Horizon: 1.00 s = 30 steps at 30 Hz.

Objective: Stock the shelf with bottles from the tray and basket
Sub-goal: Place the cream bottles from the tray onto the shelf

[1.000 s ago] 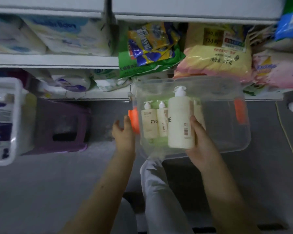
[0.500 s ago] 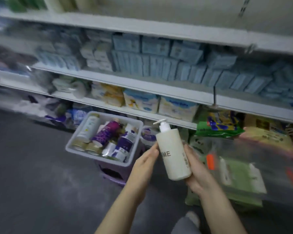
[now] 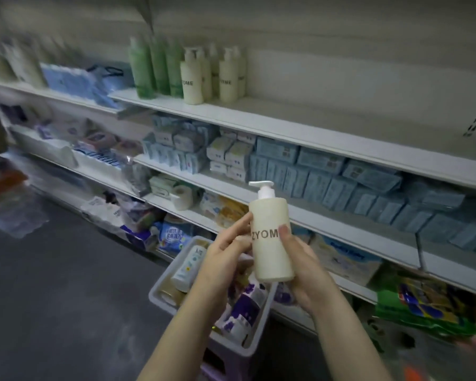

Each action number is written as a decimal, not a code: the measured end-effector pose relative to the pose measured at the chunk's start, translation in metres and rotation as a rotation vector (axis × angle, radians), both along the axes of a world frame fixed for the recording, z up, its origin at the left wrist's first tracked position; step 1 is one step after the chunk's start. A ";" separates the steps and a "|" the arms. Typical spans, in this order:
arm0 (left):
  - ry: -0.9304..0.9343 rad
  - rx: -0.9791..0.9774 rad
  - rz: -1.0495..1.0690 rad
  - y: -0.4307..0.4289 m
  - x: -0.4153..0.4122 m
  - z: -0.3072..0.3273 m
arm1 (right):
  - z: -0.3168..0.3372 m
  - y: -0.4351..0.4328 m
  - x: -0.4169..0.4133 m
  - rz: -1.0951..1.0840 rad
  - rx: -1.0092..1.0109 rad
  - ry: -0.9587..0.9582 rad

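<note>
Right hand [image 3: 305, 270] is clamped on the bottle [image 3: 271, 243]: I see the thumb lying across the front, over the last letter of the label, with the palm wrapped round the right side and the base. Left hand [image 3: 223, 259] is apart, its fingers fairly straight, with the fingertips touching the bottle's left side just beside the start of the label. I read the bottle as cream with a white pump top, held upright with a slight lean, in the air in front of the middle shelves and above the basket [image 3: 164, 279].

The basket is pale and sits below my hands on a purple stool [image 3: 217, 364]; several bottles lie in it, some with purple labels, one pale one along its left wall. How many there are I cannot tell, as my forearms cover part of it.

On the top shelf [image 3: 286, 119] a group of cream bottles [image 3: 192, 78] of the same make stands upright, just beside a row of green bottles [image 3: 154, 70] to their left. Blue packs [image 3: 327, 171] fill the shelf below. The floor [image 3: 52, 284] is dark grey, and the left edge of the view is blurred
</note>
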<state>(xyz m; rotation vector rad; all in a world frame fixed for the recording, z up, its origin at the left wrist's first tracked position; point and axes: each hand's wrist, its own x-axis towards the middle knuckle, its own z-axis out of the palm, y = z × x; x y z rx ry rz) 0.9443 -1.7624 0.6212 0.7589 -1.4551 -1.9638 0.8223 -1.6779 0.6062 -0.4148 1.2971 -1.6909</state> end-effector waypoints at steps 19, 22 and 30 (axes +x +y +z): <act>0.091 -0.219 0.118 -0.248 -0.047 0.057 | 0.076 -0.235 -0.058 0.035 -0.256 -0.046; 0.113 -0.234 0.107 -0.302 -0.054 0.062 | 0.086 -0.277 -0.061 -0.062 -0.240 0.035; 0.128 -0.300 0.059 -0.452 -0.077 0.069 | 0.111 -0.391 -0.074 -0.328 -0.148 0.246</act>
